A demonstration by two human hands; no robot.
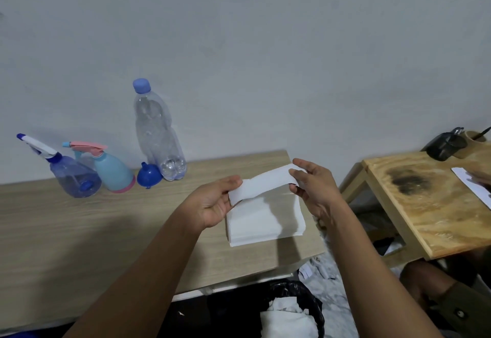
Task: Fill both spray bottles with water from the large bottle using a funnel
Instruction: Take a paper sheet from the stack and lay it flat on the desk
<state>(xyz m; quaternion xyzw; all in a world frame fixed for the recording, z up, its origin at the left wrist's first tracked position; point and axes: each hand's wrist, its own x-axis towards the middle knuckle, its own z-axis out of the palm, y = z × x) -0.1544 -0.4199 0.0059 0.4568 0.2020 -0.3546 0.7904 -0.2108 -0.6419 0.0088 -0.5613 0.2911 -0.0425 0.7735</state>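
Note:
A large clear bottle (156, 130) with a blue cap stands at the back of the wooden table (79, 231), with a little water at its bottom. A blue funnel (148, 174) lies against its base. Left of it stand a light-blue spray bottle (113, 170) with a pink trigger and a translucent purple spray bottle (73, 174) with a white and blue trigger. My left hand (215, 202) and my right hand (312, 186) each pinch one end of a white tissue (263, 182), held just above a stack of tissues (265, 222).
A second, stained wooden table (425, 205) stands to the right with a black holder (446, 146) and a wooden cup (475, 144). Another person's hand and paper show at its far right edge. A bin with a black bag (292, 311) sits below the table's front edge.

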